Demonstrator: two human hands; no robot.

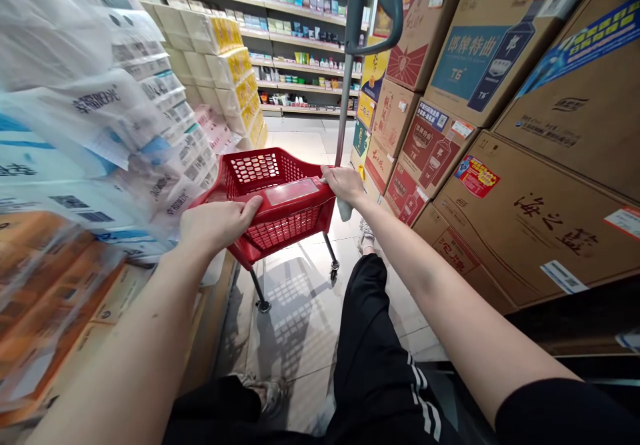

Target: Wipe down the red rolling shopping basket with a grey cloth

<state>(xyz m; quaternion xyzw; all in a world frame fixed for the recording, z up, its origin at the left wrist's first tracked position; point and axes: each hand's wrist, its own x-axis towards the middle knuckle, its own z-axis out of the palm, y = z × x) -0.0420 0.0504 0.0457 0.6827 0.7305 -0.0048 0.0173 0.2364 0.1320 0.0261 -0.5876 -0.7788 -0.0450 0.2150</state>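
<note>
A red plastic shopping basket on wheels stands tilted on the tiled floor of a shop aisle, with nothing visible inside it. My left hand is closed over the basket's near left rim. My right hand is closed on the near right corner of the rim, and a pale cloth hangs below its fingers. A grey pull handle rises from the basket's far side to the top of the view. My legs in black trousers show below.
Stacked packs of tissue in plastic wrap crowd the left side. Brown cardboard cartons are piled high on the right. Shelves of small goods close the aisle's far end. A narrow strip of tiled floor runs between.
</note>
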